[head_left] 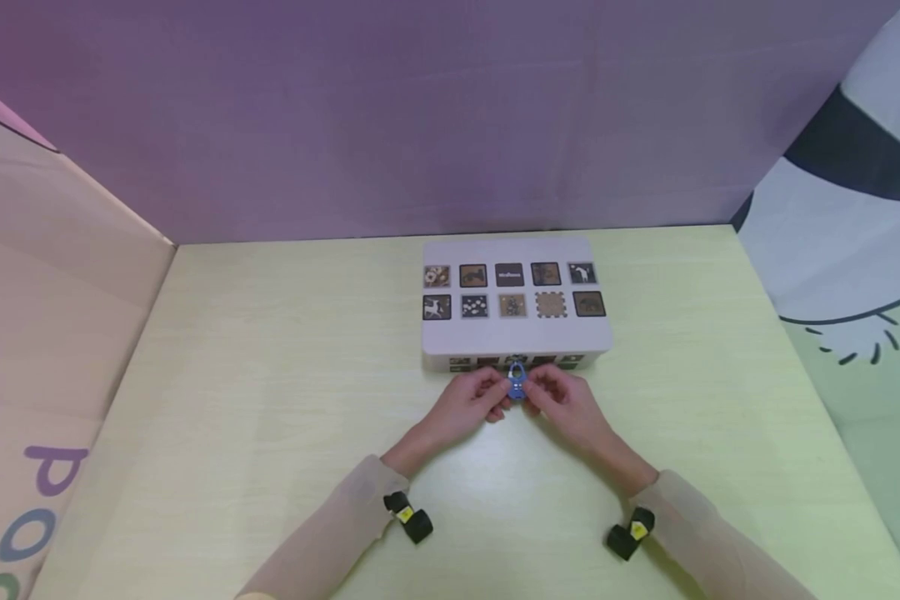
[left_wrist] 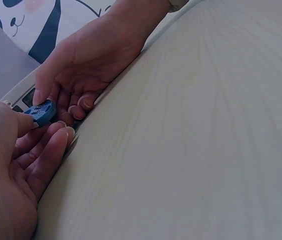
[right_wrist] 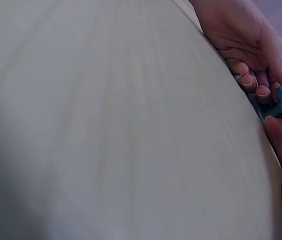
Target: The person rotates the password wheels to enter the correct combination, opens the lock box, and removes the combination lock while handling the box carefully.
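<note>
Pinching rounded blue padlock [head_left: 517, 388], woodgrain table [head_left: 285, 350]

On the pale left-hand wall [head_left: 52, 292], a few big coloured letters are printed, kinda turned sideways: a purple letter [head_left: 56, 452] (p or d, can't be told which), a blue o [head_left: 37, 515], and a round green letter [head_left: 0, 578] that's cut off by the frame edge. On the white box [head_left: 515, 335], some tiny pale lettering is printed on a dark square [head_left: 509, 275] of the lid, but it's way too small to be read. Same with the little marks on the blue padlock [head_left: 517, 387], tbh.
</note>
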